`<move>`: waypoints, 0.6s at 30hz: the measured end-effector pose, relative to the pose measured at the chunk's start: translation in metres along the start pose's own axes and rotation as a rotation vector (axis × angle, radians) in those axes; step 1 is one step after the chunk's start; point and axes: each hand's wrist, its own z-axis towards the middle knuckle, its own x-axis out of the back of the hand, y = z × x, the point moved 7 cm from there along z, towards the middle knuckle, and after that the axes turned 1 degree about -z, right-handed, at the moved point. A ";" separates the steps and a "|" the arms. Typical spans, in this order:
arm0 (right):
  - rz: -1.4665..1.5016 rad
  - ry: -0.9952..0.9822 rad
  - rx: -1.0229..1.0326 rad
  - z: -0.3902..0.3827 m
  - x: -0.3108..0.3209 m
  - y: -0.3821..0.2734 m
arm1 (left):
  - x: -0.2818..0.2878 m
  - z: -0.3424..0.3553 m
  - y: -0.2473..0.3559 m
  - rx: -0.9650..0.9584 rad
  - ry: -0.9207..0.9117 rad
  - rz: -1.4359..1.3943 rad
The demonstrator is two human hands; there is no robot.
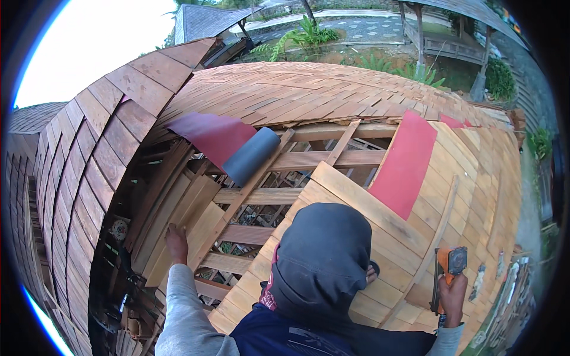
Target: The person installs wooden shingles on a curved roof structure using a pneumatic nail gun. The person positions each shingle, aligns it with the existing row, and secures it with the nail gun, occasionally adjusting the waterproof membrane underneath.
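My left hand (176,243), in a grey sleeve, reaches to a row of long pale wooden boards (195,207) at the left. Its fingers close at the edge of one board; the fingertips are partly hidden. At the right, my right hand (453,296) grips an orange and black nail gun (452,261) by its handle, low over the pale shingles (389,261). A dark hooded head (323,255) above navy shoulders fills the space between my arms and hides the roof behind it. Beside the hood, a small patch of skin and something dark show, too little to name.
Open gaps lie between the wooden battens (249,196). A dark roll of membrane (252,157) with a red underside rests across them. A red membrane strip (409,160) lies on the shingles. Weathered shingles (95,136) rise steeply at left; brown shingled roofing (285,89) curves behind.
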 end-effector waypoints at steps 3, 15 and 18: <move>0.041 -0.022 -0.056 -0.018 0.015 -0.007 | 0.033 -0.004 0.035 -0.132 0.231 0.018; -0.028 0.046 -0.179 -0.008 0.052 -0.010 | 0.101 -0.005 0.505 -1.074 0.064 -0.352; -0.056 0.155 -0.016 -0.007 0.066 -0.025 | 0.016 -0.064 0.640 -1.269 -0.313 -0.277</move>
